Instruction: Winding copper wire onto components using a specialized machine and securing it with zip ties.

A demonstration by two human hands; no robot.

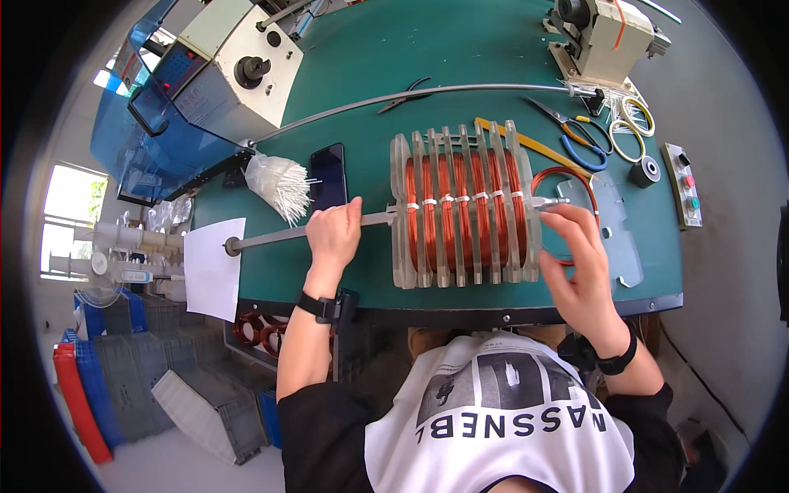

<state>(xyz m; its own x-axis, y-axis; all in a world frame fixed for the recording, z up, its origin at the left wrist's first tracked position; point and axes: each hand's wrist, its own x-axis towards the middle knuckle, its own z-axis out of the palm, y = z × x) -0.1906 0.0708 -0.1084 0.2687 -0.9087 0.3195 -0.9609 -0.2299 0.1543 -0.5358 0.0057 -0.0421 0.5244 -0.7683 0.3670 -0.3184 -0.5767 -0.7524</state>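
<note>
A coil-winding former (399,267) of several translucent plates lies on the green bench, with copper wire coils (445,238) between the plates. White ties (463,198) cross the coils in a row. A metal shaft (275,237) runs out of its left side, and my left hand (334,237) is closed around it. At the right side, a short pointed metal end (549,202) sticks out. My right hand (582,267) is beside it with thumb and fingers apart, the fingertips close to that end and to the last plate; whether they touch is unclear.
A phone (329,177) and a bag of white ties (278,182) lie behind my left hand. Scissors (567,127), a yellow strip (526,146) and a loose copper coil (593,197) are at the right. A blue-guarded machine (226,74) stands far left, a switch box (684,185) far right.
</note>
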